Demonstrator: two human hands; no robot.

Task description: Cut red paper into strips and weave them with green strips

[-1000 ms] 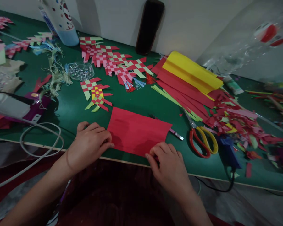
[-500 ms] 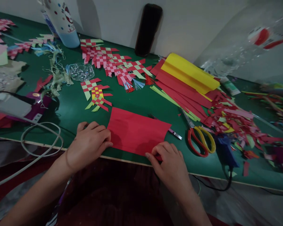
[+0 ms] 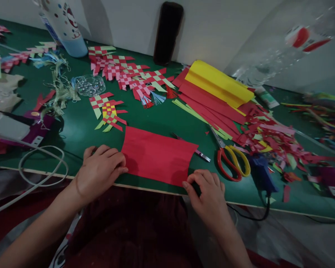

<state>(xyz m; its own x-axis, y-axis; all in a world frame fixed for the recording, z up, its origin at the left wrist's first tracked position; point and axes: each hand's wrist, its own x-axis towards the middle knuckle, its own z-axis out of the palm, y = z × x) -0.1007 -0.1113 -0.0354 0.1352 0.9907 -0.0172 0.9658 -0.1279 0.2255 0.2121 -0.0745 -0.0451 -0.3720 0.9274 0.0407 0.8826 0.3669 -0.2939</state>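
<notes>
A folded red paper sheet (image 3: 158, 155) lies flat near the front edge of the green table (image 3: 162, 121). My left hand (image 3: 100, 171) rests on the sheet's left edge, fingers curled and pressing it down. My right hand (image 3: 208, 193) pinches the sheet's near right corner with fingertips together. Red-and-yellow scissors (image 3: 230, 160) lie just right of the sheet, and a small metal tool (image 3: 201, 154) pokes out from behind it.
Woven red-and-green paper pieces (image 3: 128, 72) spread across the back. Yellow paper (image 3: 217, 83) tops stacked red strips, with scraps (image 3: 279, 137) to the right. A dish of beads (image 3: 89, 85), a bottle (image 3: 63, 28), a dark phone (image 3: 167, 31), a white cable (image 3: 41, 167) and a blue glue gun (image 3: 261, 173).
My right hand has slid rightward along the sheet's front edge to its right corner. The left hand stays on the left edge. The view has shifted slightly.
</notes>
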